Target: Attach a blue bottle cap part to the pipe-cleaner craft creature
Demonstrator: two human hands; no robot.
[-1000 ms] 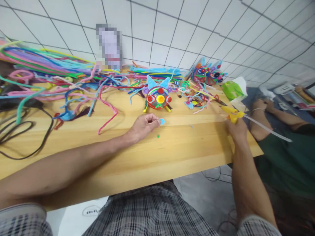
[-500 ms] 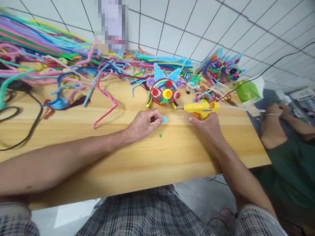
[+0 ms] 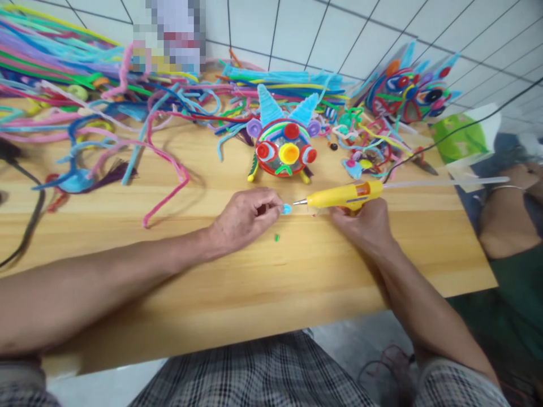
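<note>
My left hand [image 3: 246, 220] pinches a small light-blue piece [image 3: 287, 209] between thumb and fingertips, low over the wooden table. My right hand [image 3: 365, 221] is wrapped round the grip of a yellow hot glue gun [image 3: 343, 195]. Its metal tip points left and lies close to the blue piece; whether they touch I cannot tell. A clear glue stick [image 3: 445, 182] juts from the gun's back end. Just beyond both hands stands a colourful face figure [image 3: 285, 150] with blue pointed horns, red eyes and a yellow nose. A tiny green scrap [image 3: 277, 238] lies below my left hand.
Pipe cleaners [image 3: 55, 73] are heaped along the back and left of the table [image 3: 254, 294]. Two similar masks [image 3: 407, 90] lean on the tiled wall at the back right, beside a green-and-white packet [image 3: 460, 135]. Another person's arm [image 3: 509, 217] is at the right, a black cable [image 3: 470, 121] nearby.
My right hand has brought the glue gun's tip left and down to the blue piece. My left hand still pinches that piece. The view has shifted slightly.
</note>
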